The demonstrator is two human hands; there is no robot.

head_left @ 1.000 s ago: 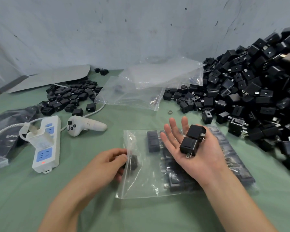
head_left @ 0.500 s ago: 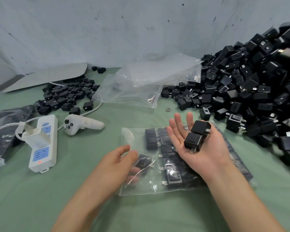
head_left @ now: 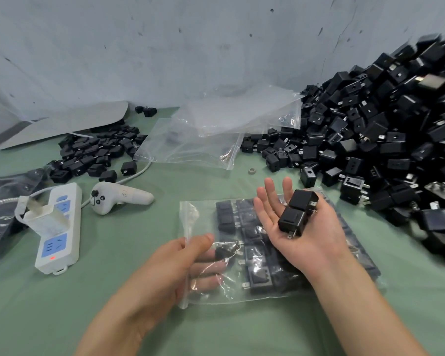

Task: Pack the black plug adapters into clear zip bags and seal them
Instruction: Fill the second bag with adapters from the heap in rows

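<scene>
On the green cloth point(head_left: 242, 330) at 6 o'clock, zip bag point(head_left: 203, 222): lies flat with its mouth facing 9 o'clock, unsealed. Rows of black plug adapters point(head_left: 257, 278) fill its 3 o'clock end.
Left hand point(head_left: 175, 268): fingers are slid into the mouth and lie nearly straight under the film, thumb on top. The fingertips touch a loose adapter point(head_left: 222, 253) just inside and grip nothing.
Right hand point(head_left: 301, 235): palm up with fingers flat, above the bag. Two adapters point(head_left: 297, 211) rest on it, unclasped.
Step in hand: probably seating the loose adapter against the rows.
Doing it well: push it flat toward 3 o'clock, with its prongs turned like its neighbours' so the bag stays thin. Keep the top film lifted with the thumb side. Hold the right palm level so its pair does not roll off, and feed them in singly.
Risk: metal prongs could snag the film, or lodge in the zip track and stop the seal.
Supply: heap point(head_left: 383, 140) at 2 o'clock, well apart from the bag mouth.
</scene>
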